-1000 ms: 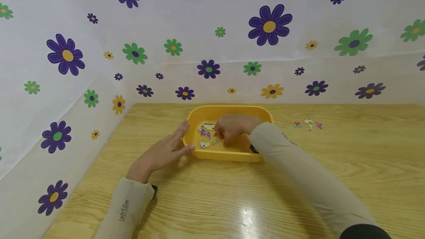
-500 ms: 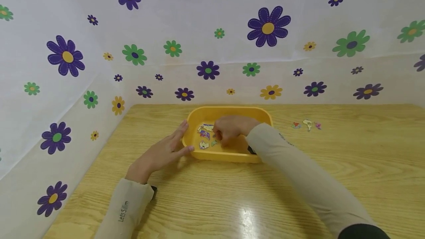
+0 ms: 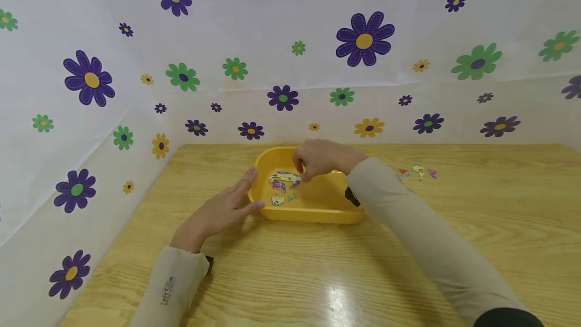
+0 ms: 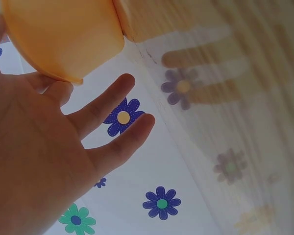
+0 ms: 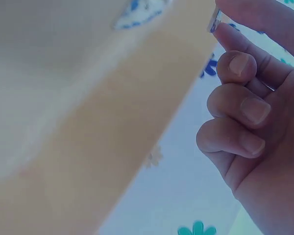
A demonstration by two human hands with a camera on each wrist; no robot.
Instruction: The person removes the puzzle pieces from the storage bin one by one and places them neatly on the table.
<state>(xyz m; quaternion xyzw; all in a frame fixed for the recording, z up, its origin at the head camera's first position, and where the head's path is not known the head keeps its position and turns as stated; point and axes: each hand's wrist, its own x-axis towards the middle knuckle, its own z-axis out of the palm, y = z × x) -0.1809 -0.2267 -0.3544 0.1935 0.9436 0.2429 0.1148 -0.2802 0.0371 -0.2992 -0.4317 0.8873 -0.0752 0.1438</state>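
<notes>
My right hand (image 3: 324, 158) is above the back part of a yellow plastic tray (image 3: 317, 216). Between its thumb and index finger it pinches a small flat cut-out piece (image 5: 214, 20), seen nearly edge-on in the right wrist view; the other fingers curl toward the palm. Several coloured flat pieces lie in the tray's left half, among them a long cream one (image 3: 285, 177), a purple-red one (image 3: 279, 185), a cream one (image 3: 278, 200) and a small green one (image 3: 291, 197). At the tray's left end, my left hand (image 3: 215, 218) touches the rim with spread, mostly straight fingers.
Right of the tray, three more pieces lie on the wooden table: a red one (image 3: 403, 171), a cream one (image 3: 418, 171) and a pink one (image 3: 432, 172). A white flower-printed sheet (image 3: 272, 24) rises behind the table and along its left side.
My right hand has risen from the tray floor and shifted toward the back, with a piece between its fingertips. My left hand has stayed at the tray's left end.
</notes>
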